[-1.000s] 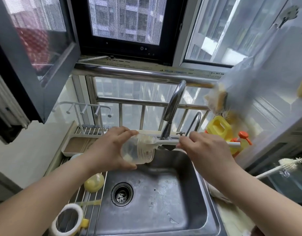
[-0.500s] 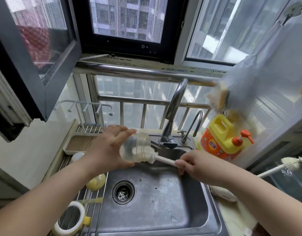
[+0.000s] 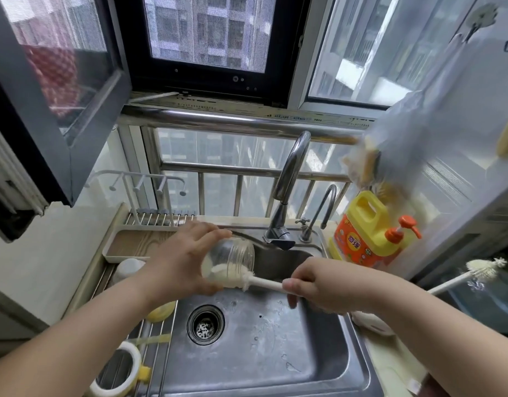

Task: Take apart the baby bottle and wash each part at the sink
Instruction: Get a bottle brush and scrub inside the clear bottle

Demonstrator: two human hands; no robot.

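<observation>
The left hand [image 3: 177, 263] grips the clear bottle body [image 3: 228, 263] on its side above the sink [image 3: 275, 353], mouth toward the right hand [image 3: 318, 285], which pinches the white handle of the bottle brush [image 3: 241, 279] whose bristles sit inside the bottle; a wet bottle could twist out of that one-handed hold and drop into the basin, and a hard pull of the brush may flick suds toward the window. No water runs from the faucet [image 3: 287, 179]. Other bottle parts, a yellow piece [image 3: 161, 310] and a white ring [image 3: 118, 371], lie on the wire rack [image 3: 152, 339] to the left, a yellow detergent jug [image 3: 367, 233] stands to the right
</observation>
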